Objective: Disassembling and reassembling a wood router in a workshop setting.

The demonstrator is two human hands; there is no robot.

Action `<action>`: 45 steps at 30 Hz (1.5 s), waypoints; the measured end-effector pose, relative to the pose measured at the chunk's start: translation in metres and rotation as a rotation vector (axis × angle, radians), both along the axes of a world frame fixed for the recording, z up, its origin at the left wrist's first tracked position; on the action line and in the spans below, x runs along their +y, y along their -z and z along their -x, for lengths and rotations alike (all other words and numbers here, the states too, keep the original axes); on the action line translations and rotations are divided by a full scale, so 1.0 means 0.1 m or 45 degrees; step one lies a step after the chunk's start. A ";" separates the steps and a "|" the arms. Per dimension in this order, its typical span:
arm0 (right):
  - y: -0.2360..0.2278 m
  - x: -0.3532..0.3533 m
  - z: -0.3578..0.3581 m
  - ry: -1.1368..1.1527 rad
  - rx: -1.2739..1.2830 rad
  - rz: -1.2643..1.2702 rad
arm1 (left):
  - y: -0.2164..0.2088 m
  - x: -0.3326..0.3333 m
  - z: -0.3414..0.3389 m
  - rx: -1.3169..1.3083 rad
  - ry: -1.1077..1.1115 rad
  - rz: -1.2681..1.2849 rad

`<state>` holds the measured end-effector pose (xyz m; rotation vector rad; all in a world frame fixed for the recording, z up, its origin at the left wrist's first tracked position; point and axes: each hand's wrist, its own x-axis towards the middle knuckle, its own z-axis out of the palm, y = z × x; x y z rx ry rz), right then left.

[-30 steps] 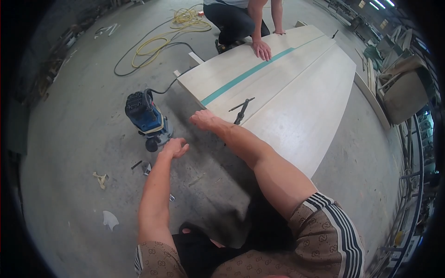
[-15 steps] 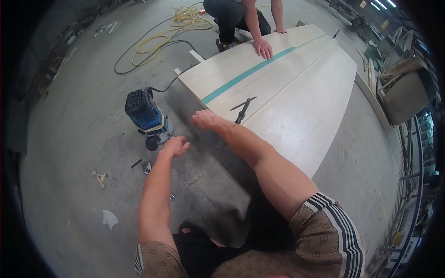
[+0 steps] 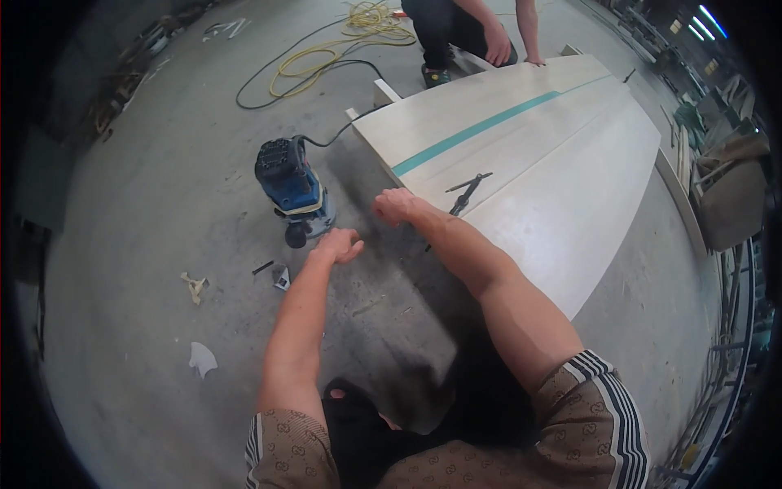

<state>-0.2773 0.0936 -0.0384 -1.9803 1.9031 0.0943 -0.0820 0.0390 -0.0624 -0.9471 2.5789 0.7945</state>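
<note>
My left hand [image 3: 338,245] is beside the base of a blue and black router [image 3: 294,189], which stands upright on the floor. Its fingers are loosely bent and apart, with nothing seen in them. To its right, my right hand [image 3: 393,205] is closed at the near left edge of a long, pale board [image 3: 538,220]. Whatever its fingers may hold is hidden. A teal stripe [image 3: 481,130] runs along the board's far half. Just beyond my right wrist, a dark clamp [image 3: 465,196] sits on the board's edge.
A co-worker [image 3: 464,37] crouches at the board's far side, one hand resting on it. Coiled yellow and black cable [image 3: 314,69] lies on the floor. A small metal piece [image 3: 281,278], crumpled scrap [image 3: 195,287] and a white fin-shaped piece [image 3: 203,359] lie left of my arm.
The whole scene has shifted rightward in view. The co-worker's nearer hand has lifted from the board to their knee. My hands keep nearly the same places beside the router and board.
</note>
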 end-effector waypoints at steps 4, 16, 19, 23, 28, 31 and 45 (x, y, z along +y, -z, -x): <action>0.00 0.02 -0.01 -0.015 0.024 -0.040 | -0.03 0.02 0.00 -0.028 -0.015 -0.005; 0.17 -0.08 0.11 0.005 -0.270 -0.311 | -0.08 0.04 0.02 -0.043 -0.027 -0.052; 0.14 -0.13 0.04 0.165 -0.491 -0.473 | -0.11 0.03 -0.01 -0.054 -0.024 -0.060; 0.08 -0.12 -0.04 0.256 -0.710 -0.505 | -0.15 0.04 -0.04 -0.062 -0.047 -0.078; 0.09 -0.10 -0.01 0.173 -0.672 -0.490 | -0.15 0.03 -0.02 -0.058 -0.037 -0.096; 0.07 -0.09 -0.01 0.169 -0.583 -0.459 | -0.14 0.04 0.01 -0.069 -0.045 -0.110; 0.17 -0.13 0.13 0.172 -0.347 -0.142 | -0.17 0.04 0.03 -0.077 -0.056 -0.109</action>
